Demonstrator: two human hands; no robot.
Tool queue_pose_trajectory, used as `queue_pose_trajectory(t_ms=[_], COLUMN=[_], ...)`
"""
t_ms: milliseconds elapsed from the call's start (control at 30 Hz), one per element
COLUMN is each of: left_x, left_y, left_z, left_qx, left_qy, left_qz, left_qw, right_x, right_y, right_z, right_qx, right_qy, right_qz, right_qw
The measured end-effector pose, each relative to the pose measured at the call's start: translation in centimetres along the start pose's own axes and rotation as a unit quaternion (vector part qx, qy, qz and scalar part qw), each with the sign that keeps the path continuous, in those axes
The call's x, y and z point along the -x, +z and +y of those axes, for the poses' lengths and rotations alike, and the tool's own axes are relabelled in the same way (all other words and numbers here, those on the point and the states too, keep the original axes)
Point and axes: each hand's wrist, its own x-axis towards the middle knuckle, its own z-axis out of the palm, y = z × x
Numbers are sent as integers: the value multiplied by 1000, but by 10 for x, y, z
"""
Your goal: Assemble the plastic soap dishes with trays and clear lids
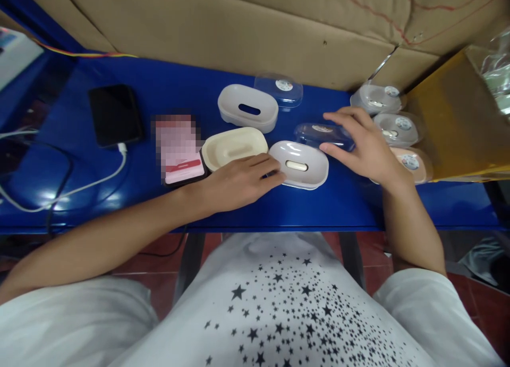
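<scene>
My left hand (249, 182) is at the left end of a pale grey soap dish (314, 171), its thumb and bent fingers closed on the rim. A small white oval piece (297, 166) lies in the middle of that dish. My right hand (364, 146) is open, thumb and fingers apart on either side of a clear lid (308, 133) with a round sticker. Whether the fingertips touch the lid I cannot tell. A cream soap dish (235, 144) sits behind my left hand, partly covered by it. Farther back stands a grey outer tray (269, 114) with an oval slot.
Another clear lid (294, 95) lies at the back. Lidded soap dishes, grey (376, 97), white (414, 136) and peach (422, 168), stand beside a cardboard box (446, 117). Left are a phone with a lit screen (181, 154) and a black device (115, 114) on a white cable (99, 178).
</scene>
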Motion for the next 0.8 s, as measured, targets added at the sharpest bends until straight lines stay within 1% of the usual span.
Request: queue_pose_trajectory(t_ms=[67, 133, 233, 300, 500, 633, 733, 800], left_x=[-1, -2, -1, 0, 1, 2, 3, 3], left_y=[2, 5, 8, 8, 4, 5, 7, 8], left_z=[1, 1, -2, -4, -7, -8, -10, -11], left_qx=[3, 6, 10, 14, 8, 8, 17, 26], left_qy=[-20, -48, -89, -106, -110, -112, -119, -124], left_qz=[5, 17, 57, 69, 28, 24, 9, 0], left_qw=[1000, 999, 994, 992, 994, 993, 993, 992], right_x=[1, 4, 8, 11, 20, 23, 20, 18], right_y=[-2, 1, 9, 13, 28, 39, 39, 36], right_z=[-12, -22, -34, -38, -41, -50, -56, -55], right_qx=[-24, -37, -13, 8, -9, 30, 59, 57], right_qy=[-30, -64, -102, -116, -99, -89, -83, -83], right_qz=[-2, -37, -82, -85, -99, -116, -132, -138], right_qw=[999, 997, 991, 990, 990, 989, 986, 985])
